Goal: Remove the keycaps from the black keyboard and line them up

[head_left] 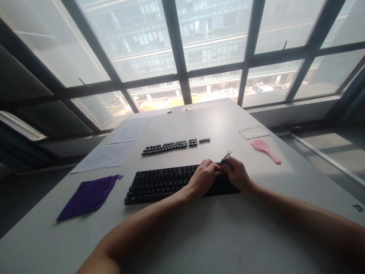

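Observation:
A black keyboard (pixel 162 179) lies in front of me, its upper rows bare of keycaps and its lower rows still capped. My right hand (pixel 237 174) is closed over the keyboard's right end, pinching what looks like a keycap puller (pixel 227 155) with thin, light wire prongs pointing up. Close against it, my left hand (pixel 203 176) has its fingers curled together above the keyboard. Whatever lies between the left fingertips is hidden. Behind the keyboard, loose black keycaps (pixel 168 146) stand in neat rows, with smaller groups to their right.
A purple drawstring pouch (pixel 87 197) lies at left, near white paper sheets (pixel 107 156). To the right are a pink hairbrush (pixel 264 149) and a pale flat cloth or packet (pixel 253 132). Large windows (pixel 213 34) rise beyond the white table (pixel 216 118).

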The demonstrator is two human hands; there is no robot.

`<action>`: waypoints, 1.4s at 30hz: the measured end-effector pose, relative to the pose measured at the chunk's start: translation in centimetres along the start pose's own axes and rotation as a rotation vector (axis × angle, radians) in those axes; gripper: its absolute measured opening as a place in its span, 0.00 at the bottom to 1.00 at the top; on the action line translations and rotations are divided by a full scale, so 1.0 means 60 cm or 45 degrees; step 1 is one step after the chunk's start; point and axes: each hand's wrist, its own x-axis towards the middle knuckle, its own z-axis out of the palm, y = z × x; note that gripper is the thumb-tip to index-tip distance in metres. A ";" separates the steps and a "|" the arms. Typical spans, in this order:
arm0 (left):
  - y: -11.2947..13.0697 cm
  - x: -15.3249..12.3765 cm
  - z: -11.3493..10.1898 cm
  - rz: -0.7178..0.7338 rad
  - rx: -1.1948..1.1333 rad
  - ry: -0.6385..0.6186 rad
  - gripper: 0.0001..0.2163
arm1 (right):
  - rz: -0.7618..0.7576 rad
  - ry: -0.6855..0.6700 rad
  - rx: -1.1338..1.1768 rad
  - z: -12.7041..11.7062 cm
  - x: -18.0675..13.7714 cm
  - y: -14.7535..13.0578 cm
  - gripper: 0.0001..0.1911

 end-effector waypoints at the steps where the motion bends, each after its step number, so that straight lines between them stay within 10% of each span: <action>1: -0.001 0.000 0.000 0.002 -0.029 0.026 0.03 | 0.020 0.035 0.019 0.001 0.000 -0.001 0.07; 28: -0.002 0.003 -0.018 0.053 -0.192 0.167 0.06 | 0.188 0.104 0.242 0.010 0.011 -0.011 0.11; 35: -0.106 0.080 -0.079 -0.299 -0.095 0.157 0.05 | 0.179 0.080 0.323 0.011 0.013 -0.008 0.11; 42: -0.180 0.116 -0.052 -0.329 0.030 -0.078 0.04 | 0.210 0.058 0.308 0.007 0.012 -0.010 0.12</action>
